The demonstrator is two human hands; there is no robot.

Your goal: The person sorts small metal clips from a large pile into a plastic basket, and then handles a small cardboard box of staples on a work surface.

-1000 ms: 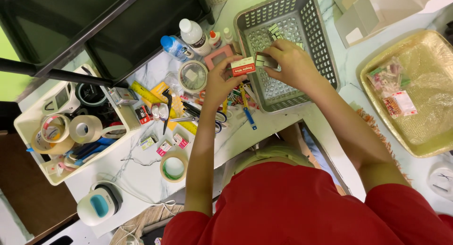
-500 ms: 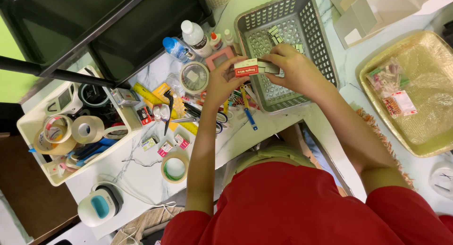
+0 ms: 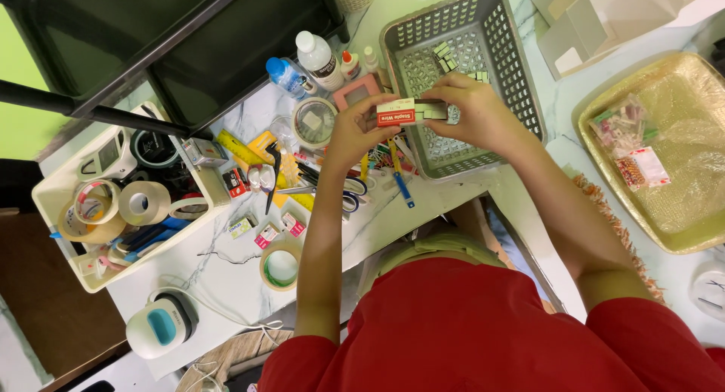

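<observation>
Staple box (image 3: 406,111), small red-and-white cardboard carton, sits pinched between both hands over the near-left corner of the grey basket (image 3: 521,75), roughly 12 o'clock from the torso. Left hand (image 3: 355,131) grip is closed on the box's red end at 9 o'clock; right hand (image 3: 472,112) grip is closed on the pale end at 3 o'clock, fingers curled over the top. Whether the inner tray is sliding out, cannot tell. Risks, as I judge them: thin card crushes under a hard pinch; if the sleeve opens while tilted, the staple strips could drop through or scatter into the basket, where small pale strips (image 3: 444,56) already lie loose at 12 o'clock. Basket is rigid perforated plastic, so small metal bits can snag or fall through the holes. An elbow drifting toward 9 o'clock could knock the clutter: scissors (image 3: 349,199), blue pen (image 3: 400,182), round clear tub (image 3: 313,121), white bottle (image 3: 317,58). Desk (image 3: 226,263) is smooth marbled white, slippery for small parts. Green tape roll (image 3: 280,265) lies flat at 7 o'clock. Gold tray (image 3: 680,233) at 3 o'clock is shiny and dimpled, holding crinkly clear packets, well apart from the hands.
</observation>
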